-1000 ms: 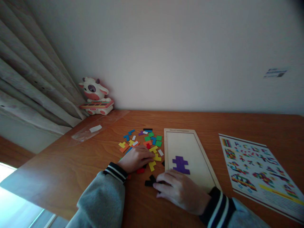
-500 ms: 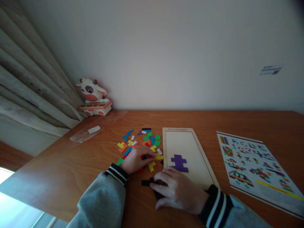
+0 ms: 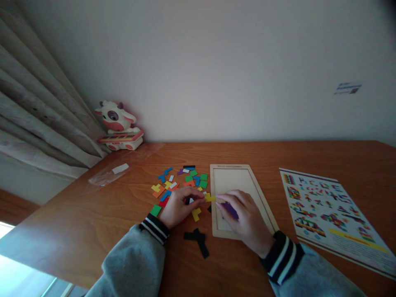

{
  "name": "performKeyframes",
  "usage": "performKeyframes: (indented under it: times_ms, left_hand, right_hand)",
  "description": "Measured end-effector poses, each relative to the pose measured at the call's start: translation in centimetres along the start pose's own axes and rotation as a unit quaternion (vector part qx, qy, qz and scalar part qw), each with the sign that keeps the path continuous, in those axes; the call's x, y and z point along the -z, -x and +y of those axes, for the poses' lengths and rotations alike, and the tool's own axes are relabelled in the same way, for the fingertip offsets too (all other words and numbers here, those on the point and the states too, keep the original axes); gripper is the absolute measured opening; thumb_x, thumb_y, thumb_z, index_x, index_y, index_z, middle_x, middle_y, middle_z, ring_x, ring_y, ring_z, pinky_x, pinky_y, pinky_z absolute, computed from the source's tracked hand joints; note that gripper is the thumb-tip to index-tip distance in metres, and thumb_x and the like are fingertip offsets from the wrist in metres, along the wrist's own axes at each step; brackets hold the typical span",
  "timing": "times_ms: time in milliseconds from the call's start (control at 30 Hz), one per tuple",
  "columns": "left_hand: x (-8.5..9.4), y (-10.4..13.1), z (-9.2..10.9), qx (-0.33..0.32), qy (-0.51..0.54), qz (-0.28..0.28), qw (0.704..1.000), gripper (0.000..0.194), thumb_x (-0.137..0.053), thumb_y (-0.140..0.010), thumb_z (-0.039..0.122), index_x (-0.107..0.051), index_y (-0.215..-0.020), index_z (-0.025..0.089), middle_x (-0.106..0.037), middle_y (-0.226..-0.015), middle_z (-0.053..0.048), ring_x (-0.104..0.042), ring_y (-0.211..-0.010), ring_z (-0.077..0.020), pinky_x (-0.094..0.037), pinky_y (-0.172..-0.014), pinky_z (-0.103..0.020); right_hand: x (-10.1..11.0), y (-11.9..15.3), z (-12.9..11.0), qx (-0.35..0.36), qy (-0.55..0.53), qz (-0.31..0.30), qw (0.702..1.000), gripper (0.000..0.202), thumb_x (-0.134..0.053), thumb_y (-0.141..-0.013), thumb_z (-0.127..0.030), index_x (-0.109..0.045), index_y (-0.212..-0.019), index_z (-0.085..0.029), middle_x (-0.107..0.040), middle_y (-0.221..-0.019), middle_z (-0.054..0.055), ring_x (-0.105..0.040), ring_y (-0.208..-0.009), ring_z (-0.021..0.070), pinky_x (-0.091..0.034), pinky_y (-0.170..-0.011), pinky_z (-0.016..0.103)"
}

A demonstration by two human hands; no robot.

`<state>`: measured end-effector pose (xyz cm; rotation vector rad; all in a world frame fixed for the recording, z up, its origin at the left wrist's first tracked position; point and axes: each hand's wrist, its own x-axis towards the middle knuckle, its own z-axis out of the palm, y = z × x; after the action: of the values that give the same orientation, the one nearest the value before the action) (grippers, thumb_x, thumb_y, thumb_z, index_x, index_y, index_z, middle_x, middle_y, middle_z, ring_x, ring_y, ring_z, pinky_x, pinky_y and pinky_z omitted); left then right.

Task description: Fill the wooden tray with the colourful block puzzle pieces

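A yellow puzzle piece [image 3: 210, 198] is pinched between my two hands, just over the left edge of the wooden tray [image 3: 227, 236]. My left hand [image 3: 181, 205] has its thumb and fingertips on the piece's left end, above the pile of coloured pieces. On the other end, the fingertips of my right hand [image 3: 244, 218] close round it. Purple pieces [image 3: 230, 210] lie in the tray, mostly covered by my right hand. Several black pieces [image 3: 198, 238] lie crossed on the table in front of my left hand.
Loose pieces in many colours, such as a green piece [image 3: 156, 210], spread left of the tray. A printed pattern sheet [image 3: 332, 218] lies to the right. At the back left are a clear plastic bag [image 3: 107, 175] and a cow toy [image 3: 119, 126] by the curtain.
My right hand has left the black pieces and moved up over the tray to the yellow piece. My left hand has lifted that piece slightly from the pile.
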<state>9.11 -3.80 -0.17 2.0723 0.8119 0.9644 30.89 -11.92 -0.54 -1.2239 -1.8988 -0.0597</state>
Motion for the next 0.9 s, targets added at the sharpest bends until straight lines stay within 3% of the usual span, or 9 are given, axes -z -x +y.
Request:
performKeyframes:
  times_ms: [167, 367, 533, 667, 767, 900]
  left_hand:
    - [-0.2, 0.0, 0.0, -0.003, -0.001, 0.018, 1.000, 0.016, -0.070, -0.086, 0.031, -0.072, -0.093, 0.016, -0.073, -0.091, -0.008, -0.069, -0.083, -0.0169, -0.057, -0.075, -0.028]
    - [0.5, -0.1, -1.2, 0.083, -0.024, 0.053, 0.995, 0.023, -0.067, -0.087, 0.033, -0.070, -0.102, 0.015, -0.073, -0.091, -0.007, -0.069, -0.081, -0.0179, -0.058, -0.075, -0.030]
    - [0.3, 0.0, -1.2, 0.100, -0.024, 0.008, 0.995, 0.026, -0.062, -0.090, 0.033, -0.069, -0.108, 0.015, -0.073, -0.094, -0.007, -0.069, -0.082, -0.0184, -0.057, -0.075, -0.031]
    - [0.2, -0.2, -0.9, 0.094, 0.004, 0.005, 0.996, 0.028, -0.061, -0.091, 0.032, -0.066, -0.112, 0.015, -0.072, -0.098, -0.008, -0.069, -0.086, -0.0187, -0.057, -0.078, -0.031]
    - [0.1, -0.3, -0.7, 0.092, 0.028, 0.003, 0.995, 0.031, -0.063, -0.090, 0.032, -0.063, -0.116, 0.015, -0.071, -0.101, -0.008, -0.068, -0.092, -0.0195, -0.056, -0.084, -0.033]
    - [-0.2, 0.0, -0.3, 0.084, 0.066, -0.018, 0.994, 0.033, -0.064, -0.090, 0.033, -0.062, -0.118, 0.016, -0.071, -0.100, -0.008, -0.068, -0.091, -0.0183, -0.056, -0.082, -0.031]
  right_hand:
    - [0.3, 0.0, 1.1, -0.024, -0.008, -0.008, 1.000, 0.017, -0.054, -0.097, -0.027, -0.064, -0.110, -0.022, -0.066, -0.095, 0.007, -0.062, -0.087, 0.0209, -0.048, -0.079, 0.038]
    - [0.4, 0.1, 1.1, -0.025, -0.005, 0.020, 0.999, 0.017, -0.052, -0.095, -0.020, -0.062, -0.109, -0.020, -0.066, -0.095, 0.007, -0.061, -0.086, 0.0207, -0.047, -0.078, 0.037]
    - [0.2, 0.1, 0.1, 0.068, -0.009, -0.044, 0.997, 0.013, -0.055, -0.094, -0.017, -0.064, -0.104, -0.021, -0.067, -0.093, 0.005, -0.060, -0.085, 0.0189, -0.045, -0.079, 0.036]
    - [-0.4, 0.2, -1.0, 0.117, -0.027, -0.073, 0.990, 0.012, -0.057, -0.093, -0.016, -0.063, -0.103, -0.021, -0.068, -0.090, 0.004, -0.060, -0.080, 0.0180, -0.044, -0.078, 0.036]
    - [-0.7, 0.4, -1.0, 0.094, -0.019, -0.063, 0.993, 0.015, -0.057, -0.093, -0.014, -0.062, -0.104, -0.021, -0.068, -0.092, 0.004, -0.060, -0.082, 0.0189, -0.044, -0.079, 0.036]
    - [-0.6, 0.5, -0.2, 0.012, 0.014, -0.032, 0.999, 0.017, -0.058, -0.093, -0.017, -0.059, -0.109, -0.019, -0.067, -0.096, 0.007, -0.061, -0.088, 0.0221, -0.046, -0.080, 0.039]
